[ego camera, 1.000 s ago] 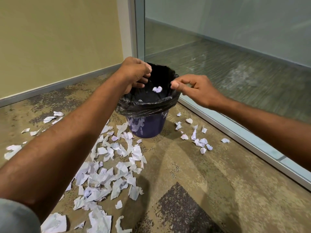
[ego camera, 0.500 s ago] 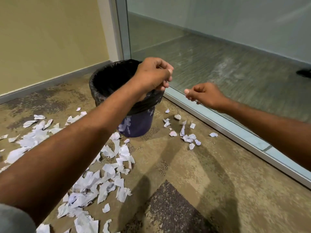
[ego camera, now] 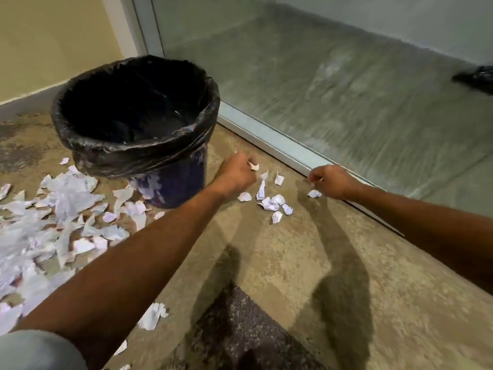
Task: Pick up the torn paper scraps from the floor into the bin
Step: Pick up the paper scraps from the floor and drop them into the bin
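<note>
A blue bin [ego camera: 170, 180] with a black liner [ego camera: 128, 156] stands on the floor near the corner. To its right lies a small cluster of torn paper scraps [ego camera: 272, 202]. My left hand [ego camera: 236, 173] is down beside the bin, its fingers pinched on one scrap [ego camera: 254, 166]. Further right, by the glass frame, my right hand [ego camera: 332, 181] is low with curled fingers, and a single scrap [ego camera: 314, 193] lies just under its fingertips. A large spread of scraps [ego camera: 61, 206] covers the floor left of the bin.
A glass partition with a metal bottom rail [ego camera: 288, 153] runs along the right side, close to my right hand. A yellow wall [ego camera: 53, 36] with a grey skirting stands behind the bin. A dark carpet patch [ego camera: 240, 329] lies near me.
Both hands have dropped from the bin's rim to the floor on the bin's right. The left hand now pinches a scrap. The view has tilted down and shifted right.
</note>
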A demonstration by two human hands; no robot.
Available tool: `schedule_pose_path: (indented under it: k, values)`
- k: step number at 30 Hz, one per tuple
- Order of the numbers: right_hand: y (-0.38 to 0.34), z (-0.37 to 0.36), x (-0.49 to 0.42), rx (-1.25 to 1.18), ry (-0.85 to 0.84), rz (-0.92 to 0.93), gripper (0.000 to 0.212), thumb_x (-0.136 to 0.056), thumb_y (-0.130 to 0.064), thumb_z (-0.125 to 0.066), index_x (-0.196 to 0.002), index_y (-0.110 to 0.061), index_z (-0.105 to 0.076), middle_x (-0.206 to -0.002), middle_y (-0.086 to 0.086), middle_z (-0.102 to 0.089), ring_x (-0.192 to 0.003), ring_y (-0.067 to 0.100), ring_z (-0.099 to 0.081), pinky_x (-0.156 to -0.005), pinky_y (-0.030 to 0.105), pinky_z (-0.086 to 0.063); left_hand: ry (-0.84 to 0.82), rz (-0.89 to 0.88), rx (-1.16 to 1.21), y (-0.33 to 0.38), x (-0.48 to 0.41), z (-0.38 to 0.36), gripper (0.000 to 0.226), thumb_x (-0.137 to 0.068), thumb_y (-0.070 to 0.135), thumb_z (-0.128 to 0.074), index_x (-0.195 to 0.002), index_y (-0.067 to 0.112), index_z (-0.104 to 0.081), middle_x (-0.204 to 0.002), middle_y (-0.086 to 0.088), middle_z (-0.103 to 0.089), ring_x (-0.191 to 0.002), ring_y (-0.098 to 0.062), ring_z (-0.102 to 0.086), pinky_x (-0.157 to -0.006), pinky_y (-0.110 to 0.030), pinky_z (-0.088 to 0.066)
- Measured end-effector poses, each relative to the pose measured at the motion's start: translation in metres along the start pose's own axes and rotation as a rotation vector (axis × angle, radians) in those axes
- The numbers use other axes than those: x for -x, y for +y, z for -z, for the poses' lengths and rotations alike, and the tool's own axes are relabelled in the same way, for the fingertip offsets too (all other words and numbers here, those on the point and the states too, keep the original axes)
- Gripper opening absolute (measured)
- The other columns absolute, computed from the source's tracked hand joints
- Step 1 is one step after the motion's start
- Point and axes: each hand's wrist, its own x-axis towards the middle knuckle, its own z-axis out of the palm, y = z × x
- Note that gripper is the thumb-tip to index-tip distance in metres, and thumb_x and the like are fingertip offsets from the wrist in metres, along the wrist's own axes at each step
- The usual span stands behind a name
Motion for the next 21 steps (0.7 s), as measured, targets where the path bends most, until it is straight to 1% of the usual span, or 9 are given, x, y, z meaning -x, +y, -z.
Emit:
schedule_pose_path:
  k: [4,6,7,10,12,14,17,19,21]
  values:
    - [0.018,-0.027,-0.004,0.107,-0.086,0.048,0.027,-0.090,-0.007,-0.069,-0.115,-0.012,-0.077,-0.116,0.007,-0.077,-0.109,0.029,-0.070,-0.089,0.030,-0.050,0.003,0.022,-0.154,-0.024,-0.017,-0.020,0.037,-0.087,0.008,-0.068,-0.119,0.026,-0.067,-0.117,-0.004,-0.068,-0.099,-0.027,-0.065,-0.077,-0.028,-0.049]
    - [0.022,-0.037,-0.004,0.155,-0.103,0.071,0.039,-0.083,-0.002,-0.064,-0.118,-0.014,-0.075,-0.118,0.011,-0.072,-0.107,0.031,-0.068,-0.087,0.034,-0.053,0.027,0.019,-0.185,-0.035,-0.026,-0.029,0.043,-0.082,0.011,-0.072,-0.122,0.026,-0.065,-0.124,-0.003,-0.064,-0.107,-0.028,-0.066,-0.084,-0.031,-0.054]
    - [0.024,-0.041,-0.005,0.191,-0.096,0.081,0.040,-0.079,0.001,-0.064,-0.115,-0.014,-0.073,-0.114,0.012,-0.070,-0.103,0.032,-0.067,-0.082,0.036,-0.054,0.039,0.011,-0.205,-0.040,-0.030,-0.033,0.049,-0.080,0.015,-0.075,-0.125,0.028,-0.063,-0.131,-0.004,-0.060,-0.116,-0.030,-0.063,-0.094,-0.036,-0.055]
    - [0.029,-0.051,-0.005,0.227,-0.039,0.088,0.032,-0.075,0.006,-0.063,-0.100,-0.013,-0.068,-0.103,0.013,-0.065,-0.089,0.034,-0.066,-0.068,0.036,-0.048,-0.006,0.008,-0.330,-0.056,-0.036,-0.043,0.087,-0.077,0.037,-0.087,-0.153,0.032,-0.045,-0.161,-0.010,-0.033,-0.150,-0.037,-0.032,-0.123,-0.048,-0.035]
    - [0.031,-0.055,-0.007,0.217,0.013,0.093,0.025,-0.078,0.008,-0.060,-0.094,-0.009,-0.067,-0.102,0.014,-0.066,-0.088,0.035,-0.066,-0.066,0.032,-0.039,-0.061,0.036,-0.354,-0.067,-0.040,-0.047,0.114,-0.069,0.053,-0.092,-0.163,0.032,-0.030,-0.171,-0.008,-0.015,-0.158,-0.039,-0.014,-0.126,-0.055,-0.029]
    - [0.032,-0.059,-0.010,0.190,0.056,0.063,0.024,-0.080,0.010,-0.059,-0.093,-0.007,-0.070,-0.100,0.014,-0.069,-0.090,0.035,-0.068,-0.067,0.032,-0.041,-0.121,0.080,-0.361,-0.077,-0.042,-0.051,0.123,-0.065,0.057,-0.093,-0.164,0.028,-0.026,-0.175,-0.007,-0.010,-0.160,-0.038,-0.011,-0.123,-0.060,-0.032]
    - [0.023,-0.059,-0.013,0.038,0.079,0.026,0.022,-0.085,0.005,-0.065,-0.095,-0.010,-0.078,-0.097,0.005,-0.074,-0.089,0.025,-0.069,-0.073,0.031,-0.050,-0.107,0.069,-0.405,-0.084,-0.043,-0.055,0.108,-0.071,0.048,-0.094,-0.160,0.026,-0.036,-0.169,-0.005,-0.030,-0.154,-0.033,-0.029,-0.118,-0.055,-0.039]
    - [0.011,-0.056,-0.010,-0.126,0.032,0.000,0.004,-0.089,-0.013,-0.077,-0.092,-0.014,-0.079,-0.091,-0.001,-0.077,-0.080,0.015,-0.067,-0.074,0.032,-0.054,-0.011,0.031,-0.372,-0.087,-0.045,-0.056,0.081,-0.077,0.040,-0.091,-0.147,0.026,-0.052,-0.155,-0.003,-0.047,-0.142,-0.031,-0.045,-0.111,-0.047,-0.046]
    - [-0.001,-0.051,-0.005,-0.378,-0.100,-0.046,0.032,-0.086,-0.044,-0.087,-0.093,-0.014,-0.076,-0.085,0.004,-0.079,-0.072,0.014,-0.070,-0.071,0.035,-0.055,0.057,0.010,-0.371,-0.082,-0.047,-0.057,0.053,-0.083,0.032,-0.086,-0.130,0.026,-0.063,-0.137,-0.002,-0.058,-0.127,-0.030,-0.057,-0.101,-0.042,-0.052]
